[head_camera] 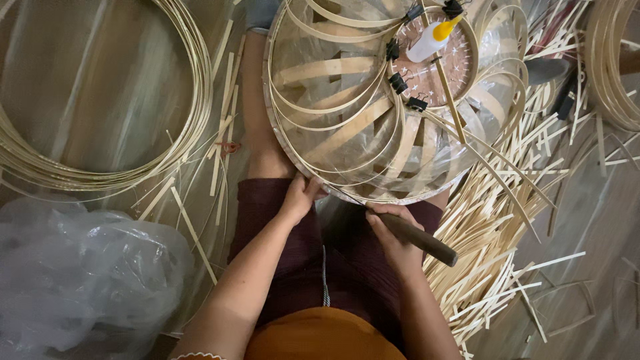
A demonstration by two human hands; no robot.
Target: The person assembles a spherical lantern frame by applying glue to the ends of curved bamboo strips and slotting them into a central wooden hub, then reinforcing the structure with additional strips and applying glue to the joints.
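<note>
The round bamboo frame is resting on the seated person's lap, its near rim directly at both hands. The left hand is pinching that rim, fingers closed on the edge. The right hand is gripping a dark-handled tool in a closed fist, the handle angling out to the right, the tip meeting the rim. Black binder clips and a glue bottle are sitting near the frame's hub. Loose bamboo strips are littering the wooden floor; coiled hoops and a plastic bag are lying to the left.
</note>
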